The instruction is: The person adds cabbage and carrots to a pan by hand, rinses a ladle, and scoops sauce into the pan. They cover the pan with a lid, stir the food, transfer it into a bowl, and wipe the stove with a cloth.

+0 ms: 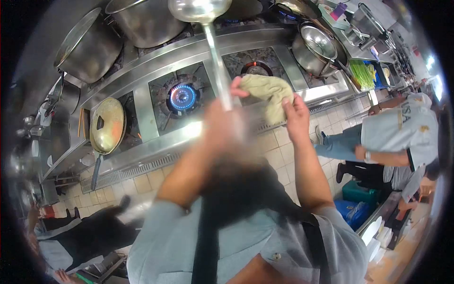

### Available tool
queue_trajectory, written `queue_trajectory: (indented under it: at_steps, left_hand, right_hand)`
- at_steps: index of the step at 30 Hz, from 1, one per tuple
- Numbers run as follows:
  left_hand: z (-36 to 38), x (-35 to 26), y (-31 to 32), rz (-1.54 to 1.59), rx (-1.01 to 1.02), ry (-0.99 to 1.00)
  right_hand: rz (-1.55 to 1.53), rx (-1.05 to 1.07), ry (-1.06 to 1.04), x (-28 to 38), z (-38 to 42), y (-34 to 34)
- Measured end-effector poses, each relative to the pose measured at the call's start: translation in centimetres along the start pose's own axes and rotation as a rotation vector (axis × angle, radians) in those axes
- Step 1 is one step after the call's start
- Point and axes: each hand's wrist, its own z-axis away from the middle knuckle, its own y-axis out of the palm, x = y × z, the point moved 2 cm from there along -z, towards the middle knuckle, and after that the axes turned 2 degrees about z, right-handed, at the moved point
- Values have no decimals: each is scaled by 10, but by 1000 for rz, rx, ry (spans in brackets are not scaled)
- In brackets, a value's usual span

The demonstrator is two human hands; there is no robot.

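My left hand (219, 124), smeared by motion, is closed around the handle of a long metal ladle (216, 59). The ladle's bowl points away from me, at the top of the view. Fingertips beyond the handle touch one end of a crumpled yellowish cloth (270, 92). At the cloth's other end, my right hand (297, 116) pinches it between thumb and fingers. Below the ladle, to the left, a gas burner (182, 96) burns with a blue flame. Another burner (257, 69), with an orange glow, lies behind the cloth.
A lidded pan (108, 125) sits on the stove's left, its handle jutting toward me. Large pots (92, 47) stand at the back left, stacked pans (316, 49) at the right. One co-worker (395, 132) stands at right, another (90, 232) at lower left. Green vegetables (361, 75) lie at far right.
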Motion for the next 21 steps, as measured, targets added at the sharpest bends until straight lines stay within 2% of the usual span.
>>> queue_trajectory:
  at_steps: [2,4,6,9,11,12,14,15,18,20,21]
  left_hand:
    - [-5,-6,-27,116,-100,-181]
    - [-1,12,-64,18,-99,41]
    - [24,15,-87,25,-197,-32]
    - [82,33,-102,67,-429,-2]
    - [125,47,-98,20,-625,-13]
    - [143,52,-93,4,-735,-10]
    - [175,56,-76,-78,-937,-89]
    - [190,60,-64,-60,-993,-49]
    - [238,79,-44,-101,-1287,-273]
    - [258,91,-21,11,-1413,-252]
    - [274,100,-16,12,-1410,-294]
  right_hand:
    - [-16,-107,-54,-4,-47,-26]
    - [210,-168,-164,-6,-103,-54]
    - [302,-224,-244,-16,-164,-77]
    - [385,-196,-216,-48,-262,-103]
    - [1025,-119,-225,-94,-331,-119]
    - [1009,-91,-224,-113,-361,-118]
    - [1249,13,8,-152,-401,-110]
    - [1294,73,84,-157,-410,-102]
    - [1437,65,9,-211,-442,-99]
    - [1520,198,86,-225,-472,-99]
    - [1461,138,166,-200,-457,-80]
